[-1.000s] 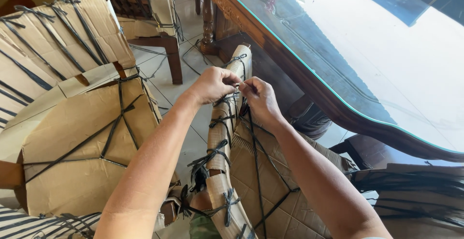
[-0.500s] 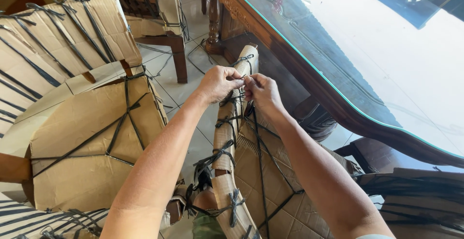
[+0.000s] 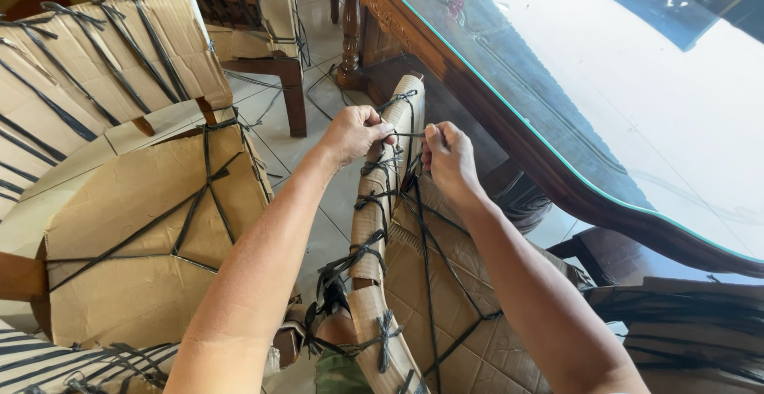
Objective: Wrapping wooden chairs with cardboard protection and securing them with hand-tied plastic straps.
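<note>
Item: curved furniture frame wrapped in brown corrugated cardboard [image 3: 380,227], upright between our arms beside the glass-topped wooden table [image 3: 509,115]. Our left hand [image 3: 350,133] and right hand [image 3: 447,159], both pinched shut on the black plastic binding strap [image 3: 407,134] near the frame's top end, have drifted slightly lower since a second ago; strap now taut, knot apparently tightening.

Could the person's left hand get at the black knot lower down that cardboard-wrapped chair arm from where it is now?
Probably yes. The left hand grips the cardboard-wrapped arm near its top, and the lower knot sits on the same side just below it, with nothing lying between. The right hand works on the other side.
</note>
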